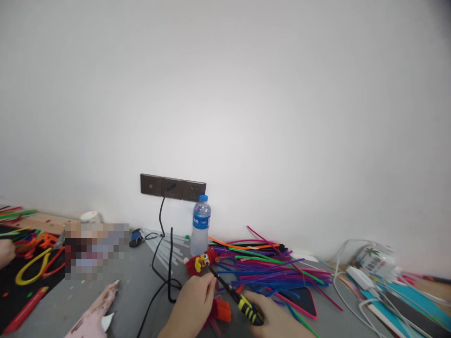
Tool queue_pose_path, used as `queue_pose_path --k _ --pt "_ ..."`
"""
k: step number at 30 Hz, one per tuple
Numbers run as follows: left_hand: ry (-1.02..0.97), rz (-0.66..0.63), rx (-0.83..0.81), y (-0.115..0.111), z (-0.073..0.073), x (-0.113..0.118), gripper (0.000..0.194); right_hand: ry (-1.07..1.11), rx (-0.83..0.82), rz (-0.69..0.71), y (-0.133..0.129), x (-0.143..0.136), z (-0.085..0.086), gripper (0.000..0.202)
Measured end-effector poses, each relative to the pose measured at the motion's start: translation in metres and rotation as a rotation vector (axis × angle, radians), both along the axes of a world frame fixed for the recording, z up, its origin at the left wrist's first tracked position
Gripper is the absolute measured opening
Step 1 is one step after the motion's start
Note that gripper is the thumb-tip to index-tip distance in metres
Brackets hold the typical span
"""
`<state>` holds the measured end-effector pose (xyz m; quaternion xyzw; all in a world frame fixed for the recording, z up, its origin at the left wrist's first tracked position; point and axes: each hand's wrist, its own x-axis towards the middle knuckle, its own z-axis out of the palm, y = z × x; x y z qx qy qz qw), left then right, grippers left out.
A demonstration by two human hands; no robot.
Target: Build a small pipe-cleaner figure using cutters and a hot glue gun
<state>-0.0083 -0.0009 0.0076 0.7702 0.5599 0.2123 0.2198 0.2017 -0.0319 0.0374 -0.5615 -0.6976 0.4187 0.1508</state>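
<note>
Grey bench (132,281): a slack black cord (171,263) lay left of the left hand (195,298); a forearm catching it might have jerked the work.
Stems (275,272): piled beyond the right hand (273,312), where a wide sweep could have scattered them.
Left hand: fingers curled tight, seemingly round the figure (197,265); the hold was partly hidden.
Right hand: wrapped round the tool's handle.
Bottle (200,234): upright behind the figure, so a backward knock might have tipped it.
Tool (243,305): tip at the figure's head, contact unclear; a slip could have dislodged an eye.
Figure: just beyond the left fingertips, head showing.
</note>
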Motion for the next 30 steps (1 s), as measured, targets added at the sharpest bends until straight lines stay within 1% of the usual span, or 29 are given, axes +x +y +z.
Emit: queue_pose_path --k 3,6,8,12,16,22,27,30 --pt "0.107 -0.012 -0.05 -0.003 0.002 0.001 0.035 -0.114 -0.052 -0.056 0.002 0.002 -0.007 0.049" --pt "0.119 -0.013 -0.078 -0.002 0.006 0.0 0.034 -0.21 -0.072 -0.101 0.003 0.006 -0.011 0.042" --pt "0.08 0.0 -0.07 -0.001 0.007 -0.001 0.032 -0.209 -0.072 -0.114 0.004 0.009 -0.011 0.041" --pt "-0.078 0.03 -0.014 0.001 0.006 -0.005 0.025 -0.114 -0.062 -0.1 0.004 0.013 -0.007 0.047" --pt "-0.208 0.025 0.044 0.002 0.008 -0.008 0.025 -0.062 0.007 -0.113 0.007 0.016 -0.008 0.049" --pt "-0.261 -0.016 0.124 0.0 0.013 -0.007 0.029 -0.121 0.039 -0.172 0.011 0.023 -0.013 0.052" --pt "-0.234 -0.075 0.154 0.0 0.011 -0.008 0.033 -0.114 0.076 -0.192 0.014 0.035 -0.023 0.051" --pt "-0.241 -0.1 0.164 0.001 0.009 -0.008 0.036 -0.169 0.14 -0.29 0.017 0.044 -0.03 0.055"
